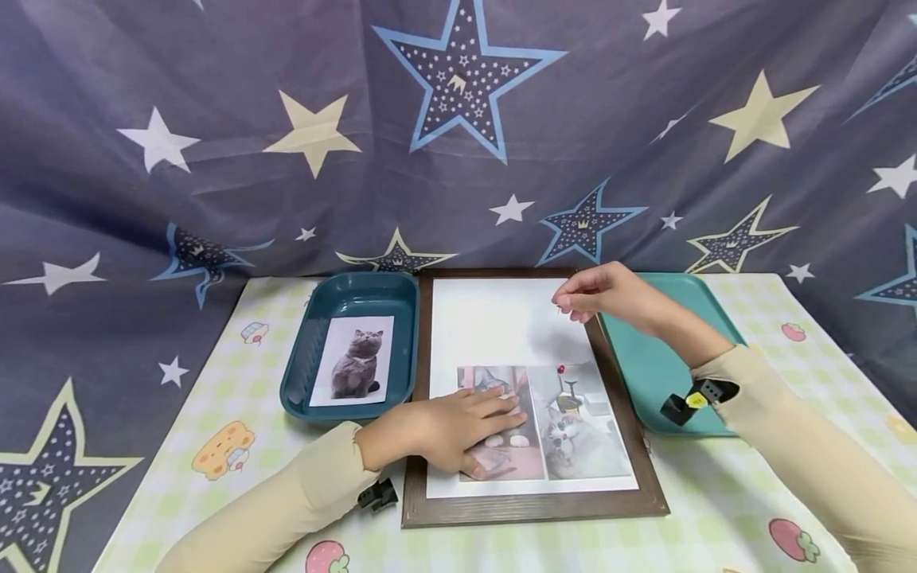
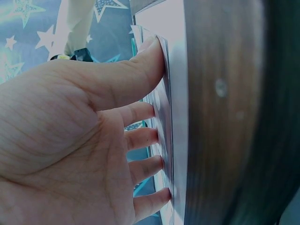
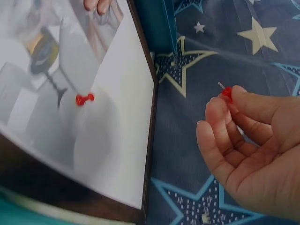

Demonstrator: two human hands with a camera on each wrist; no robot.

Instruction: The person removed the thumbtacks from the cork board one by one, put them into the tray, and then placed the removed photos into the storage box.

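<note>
My left hand (image 1: 462,426) lies spread over a cat photo (image 1: 532,461) on the white, brown-framed board (image 1: 494,318), covering much of the picture. In the left wrist view its thumb and fingertips press the paper. Beside that print is a second cat photo (image 1: 598,446). A red push pin (image 3: 85,99) sticks in near this second photo's top edge. Above the board's upper right part, my right hand (image 1: 605,294) pinches another red push pin (image 3: 227,92) between thumb and fingers. Its metal point faces away from the fingertips, apart from the board.
A dark blue tray (image 1: 294,382) left of the board holds a grey cat photo (image 1: 356,366). To the right lies a teal tray (image 1: 673,358), partly behind the right forearm. Under everything is a checked tablecloth (image 1: 236,390); a star-patterned curtain (image 1: 444,207) hangs behind.
</note>
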